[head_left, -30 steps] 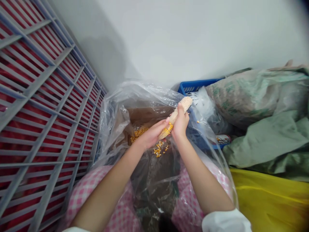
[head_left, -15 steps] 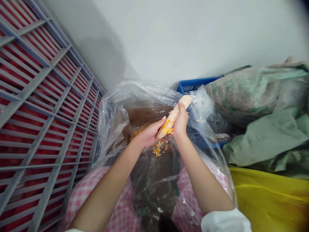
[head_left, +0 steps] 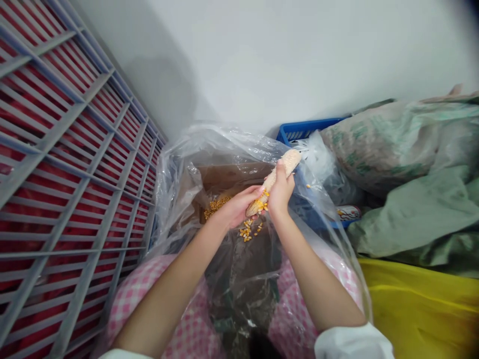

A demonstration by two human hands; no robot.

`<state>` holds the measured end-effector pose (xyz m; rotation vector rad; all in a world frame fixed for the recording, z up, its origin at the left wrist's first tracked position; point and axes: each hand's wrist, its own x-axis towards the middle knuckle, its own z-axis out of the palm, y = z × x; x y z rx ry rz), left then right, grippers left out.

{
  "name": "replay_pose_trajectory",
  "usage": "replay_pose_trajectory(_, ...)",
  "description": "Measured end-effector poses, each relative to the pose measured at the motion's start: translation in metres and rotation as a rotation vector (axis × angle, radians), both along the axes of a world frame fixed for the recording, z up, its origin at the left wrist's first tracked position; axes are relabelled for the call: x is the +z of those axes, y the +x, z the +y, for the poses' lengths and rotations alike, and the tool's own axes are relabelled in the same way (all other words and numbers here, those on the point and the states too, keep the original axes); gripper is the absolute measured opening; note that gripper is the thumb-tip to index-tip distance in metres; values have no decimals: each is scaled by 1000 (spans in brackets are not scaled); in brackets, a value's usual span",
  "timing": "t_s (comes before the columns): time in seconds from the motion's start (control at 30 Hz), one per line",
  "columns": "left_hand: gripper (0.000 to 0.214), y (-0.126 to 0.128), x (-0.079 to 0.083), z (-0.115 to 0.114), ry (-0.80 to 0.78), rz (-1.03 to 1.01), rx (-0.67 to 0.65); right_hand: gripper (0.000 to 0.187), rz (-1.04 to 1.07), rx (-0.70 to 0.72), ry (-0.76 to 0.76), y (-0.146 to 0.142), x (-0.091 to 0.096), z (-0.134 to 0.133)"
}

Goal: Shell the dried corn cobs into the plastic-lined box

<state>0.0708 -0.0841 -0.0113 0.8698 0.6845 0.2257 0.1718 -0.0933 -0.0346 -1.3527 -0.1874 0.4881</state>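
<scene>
Between my two hands is a corn cob point(head_left: 287, 167), tilted up toward the right. Its upper part is bare and pale, while yellow kernels cling near the lower end. My right hand point(head_left: 280, 193) is closed round the middle of the cob, thumb lying along it. My left hand point(head_left: 239, 205) grips the lower end, its thumb against the kernels there. Below the hands, loose corn kernels point(head_left: 247, 233) lie on clear plastic, and more sit in a heap point(head_left: 217, 205) inside a cardboard box point(head_left: 232, 172) lined with a clear plastic bag point(head_left: 175, 164).
A grey slatted crate point(head_left: 80, 174) with red behind its slats rises at left. To the right stand a blue basket point(head_left: 299, 128), stuffed sacks point(head_left: 396, 139) and a yellow bag point(head_left: 422, 304). A white wall point(head_left: 262, 60) closes off the back.
Fewer kernels show on the lower end of the cob, as my left thumb has moved up over them. The whole view has shifted slightly.
</scene>
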Motion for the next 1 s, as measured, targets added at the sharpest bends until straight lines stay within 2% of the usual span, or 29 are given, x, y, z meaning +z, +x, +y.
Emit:
replay_pose_trajectory(0.27,31,4,-1,-14,54,95,32,41,-46,-1,-49,-1,-11,-6)
replay_pose_trajectory(0.4,42,3,2,-13,108,136,50,40,4,60,-12,-3,-3,-2)
replay_pose_trajectory(0.53,44,3,6,-4,12,13,-18,38,83,109,55,-1,7,4)
replay_pose_trajectory(0.73,19,2,9,3,14,0,32,39,38,65,84,0,10,4)
replay_pose_trajectory(0.83,18,1,10,3,-17,10,21,38,16,59,77,-3,9,2)
replay_pose_trajectory(1.0,24,2,5,-1,21,74,38,37,-11,61,63,-7,8,-1)
